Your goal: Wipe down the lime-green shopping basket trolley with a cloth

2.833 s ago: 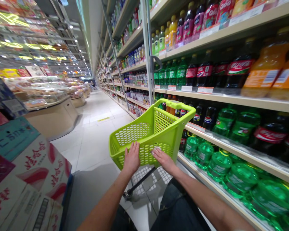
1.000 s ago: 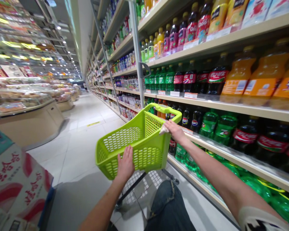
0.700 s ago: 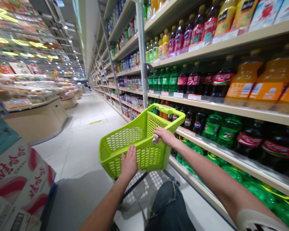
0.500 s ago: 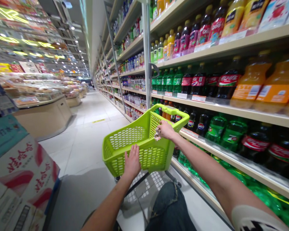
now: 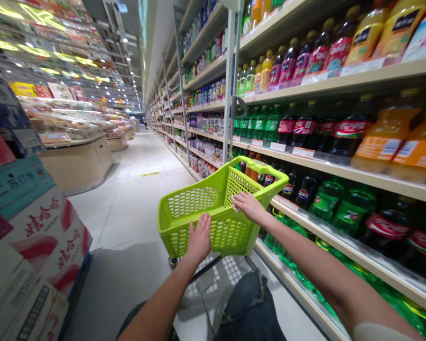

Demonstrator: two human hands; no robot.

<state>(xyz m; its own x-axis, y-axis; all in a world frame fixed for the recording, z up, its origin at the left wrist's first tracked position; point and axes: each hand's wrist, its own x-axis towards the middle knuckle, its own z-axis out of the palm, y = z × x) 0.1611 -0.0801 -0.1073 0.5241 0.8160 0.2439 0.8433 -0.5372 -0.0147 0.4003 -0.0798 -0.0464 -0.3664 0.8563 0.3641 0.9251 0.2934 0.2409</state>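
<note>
Supermarket aisle, listed from the lower edge of the frame towards the back.

1. Knee in dark denim [image 5: 250, 308], seen at bottom centre. Two bare forearms are stretched forward from either side of it.
2. Left hand [image 5: 199, 237], centre frame. It is laid flat against the near wall of the basket with the fingers pointing up to the rim. The fingers are not curled, so nothing is clasped.
3. Right hand [image 5: 248, 207], just right of centre. It is rested on the rim of the basket's right-hand wall with the fingers stretched out and the grip loose. Whether anything is pressed under the palm cannot be told.
4. Lime-green basket [image 5: 195, 201] of perforated plastic, at centre frame. It is carried on a dark wheeled frame [image 5: 202, 272] above the pale tiled floor [image 5: 135, 208]. No goods are seen through its mesh.
5. Printed cartons [image 5: 39, 237], stacked at lower left beside the walkway.
6. Shelving [image 5: 341, 170] along the right side:
   - Green bottles [image 5: 326, 196] are ranged on the row level with the basket.
   - More green bottles are ranged on the lowest row.
   - Dark Pepsi bottles [image 5: 303, 189] are set just behind the basket.
   - Cola bottles [image 5: 355, 128] and orange drinks [image 5: 386, 137] are kept one row up.
   - Mixed juice bottles [image 5: 305, 59] are placed above those.
7. Curved glass-fronted counter [image 5: 78, 161], at middle left across the aisle.
8. Further shelving bays and counters, receding to the upper centre under strip lights [image 5: 39, 19].
</note>
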